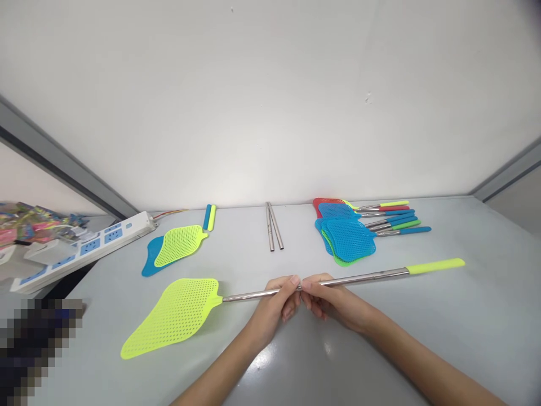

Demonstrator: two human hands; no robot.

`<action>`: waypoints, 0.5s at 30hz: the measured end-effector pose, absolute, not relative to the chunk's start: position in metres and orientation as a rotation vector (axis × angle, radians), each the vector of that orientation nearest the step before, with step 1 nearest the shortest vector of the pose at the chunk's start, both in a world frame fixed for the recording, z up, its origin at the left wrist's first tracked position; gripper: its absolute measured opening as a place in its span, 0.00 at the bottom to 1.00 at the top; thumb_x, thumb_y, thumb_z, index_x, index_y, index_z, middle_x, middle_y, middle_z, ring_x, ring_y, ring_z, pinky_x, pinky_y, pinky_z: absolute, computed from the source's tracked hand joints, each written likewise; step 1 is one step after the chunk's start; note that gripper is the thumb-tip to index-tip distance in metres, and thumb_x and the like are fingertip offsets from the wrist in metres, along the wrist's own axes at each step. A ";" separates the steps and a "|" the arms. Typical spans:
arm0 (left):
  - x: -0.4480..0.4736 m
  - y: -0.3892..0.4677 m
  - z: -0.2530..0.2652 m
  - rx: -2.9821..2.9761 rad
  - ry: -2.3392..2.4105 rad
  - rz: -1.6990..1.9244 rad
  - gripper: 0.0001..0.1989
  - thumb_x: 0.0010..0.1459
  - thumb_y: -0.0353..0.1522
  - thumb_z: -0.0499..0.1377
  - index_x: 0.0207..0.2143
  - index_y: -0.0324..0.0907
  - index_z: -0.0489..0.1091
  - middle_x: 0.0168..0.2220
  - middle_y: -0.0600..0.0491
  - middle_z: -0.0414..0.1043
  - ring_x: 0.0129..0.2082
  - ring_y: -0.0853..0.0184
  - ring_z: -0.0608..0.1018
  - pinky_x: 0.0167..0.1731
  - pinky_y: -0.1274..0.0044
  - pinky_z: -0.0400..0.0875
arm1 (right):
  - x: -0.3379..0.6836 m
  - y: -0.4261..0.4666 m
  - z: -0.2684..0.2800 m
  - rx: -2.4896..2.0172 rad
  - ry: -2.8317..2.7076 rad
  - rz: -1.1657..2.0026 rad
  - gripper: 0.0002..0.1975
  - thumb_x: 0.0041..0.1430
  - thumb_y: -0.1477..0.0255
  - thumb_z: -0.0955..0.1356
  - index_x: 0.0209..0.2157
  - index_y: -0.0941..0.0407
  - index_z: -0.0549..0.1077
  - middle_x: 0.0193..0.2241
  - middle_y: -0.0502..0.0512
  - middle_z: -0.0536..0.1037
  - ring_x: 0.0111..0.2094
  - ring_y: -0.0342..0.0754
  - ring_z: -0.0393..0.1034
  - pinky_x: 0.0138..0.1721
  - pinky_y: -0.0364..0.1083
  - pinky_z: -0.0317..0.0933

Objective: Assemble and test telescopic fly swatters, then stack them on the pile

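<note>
A fly swatter [177, 316] with a yellow-green perforated head, a metal telescopic rod and a yellow-green grip lies across my two hands above the table. My left hand [281, 301] is closed round the rod on the head's side. Close beside it, my right hand [327, 296] pinches the same rod on the grip's side, the thumbs nearly touching. The swatter head points left and the grip points right. Between the thumbs the rod is partly hidden by my fingers.
Several assembled swatters [349, 237] are piled at the back right. Metal rods [275, 228] lie at the back middle. Further left are loose blue and yellow-green grips [212, 219] and swatter heads [180, 245]. A white power strip [101, 242] runs along the left edge.
</note>
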State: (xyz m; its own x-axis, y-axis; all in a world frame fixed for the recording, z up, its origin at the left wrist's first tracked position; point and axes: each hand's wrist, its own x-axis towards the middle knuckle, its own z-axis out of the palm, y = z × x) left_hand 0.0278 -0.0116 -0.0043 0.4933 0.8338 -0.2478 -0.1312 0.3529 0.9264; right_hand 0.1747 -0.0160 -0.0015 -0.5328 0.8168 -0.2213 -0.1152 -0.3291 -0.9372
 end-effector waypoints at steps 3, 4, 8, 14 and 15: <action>0.027 -0.012 -0.004 1.035 0.839 0.727 0.19 0.54 0.41 0.48 0.17 0.38 0.59 0.10 0.60 0.49 0.13 0.77 0.54 0.17 0.80 0.48 | 0.175 -0.016 -0.002 -0.938 -1.252 1.905 0.17 0.53 0.64 0.60 0.17 0.60 0.62 0.15 0.47 0.59 0.16 0.38 0.54 0.16 0.38 0.46; 0.027 -0.012 -0.004 1.039 0.845 0.723 0.19 0.54 0.41 0.48 0.17 0.38 0.59 0.10 0.60 0.49 0.13 0.76 0.54 0.17 0.80 0.48 | 0.176 -0.016 -0.002 -0.934 -1.247 1.896 0.17 0.53 0.64 0.60 0.17 0.60 0.62 0.15 0.47 0.58 0.16 0.38 0.54 0.16 0.39 0.46; 0.025 -0.012 -0.004 1.058 0.899 0.715 0.19 0.54 0.41 0.47 0.17 0.39 0.58 0.11 0.60 0.48 0.13 0.76 0.54 0.17 0.81 0.47 | 0.177 -0.015 -0.003 -0.933 -1.226 1.845 0.16 0.52 0.67 0.60 0.16 0.60 0.64 0.13 0.47 0.58 0.16 0.38 0.53 0.17 0.39 0.46; 0.018 -0.010 0.004 1.246 1.115 0.890 0.18 0.53 0.40 0.48 0.16 0.40 0.57 0.12 0.60 0.48 0.16 0.75 0.54 0.18 0.80 0.48 | 0.178 -0.013 -0.002 -0.927 -1.095 1.791 0.15 0.49 0.70 0.60 0.13 0.60 0.64 0.12 0.48 0.59 0.15 0.39 0.53 0.17 0.40 0.46; 0.016 -0.010 0.006 1.302 1.159 0.917 0.18 0.53 0.40 0.48 0.15 0.40 0.56 0.13 0.60 0.48 0.16 0.75 0.54 0.19 0.80 0.48 | 0.178 -0.012 -0.002 -0.917 -1.077 1.784 0.15 0.49 0.70 0.60 0.13 0.60 0.64 0.12 0.49 0.59 0.15 0.39 0.53 0.18 0.40 0.46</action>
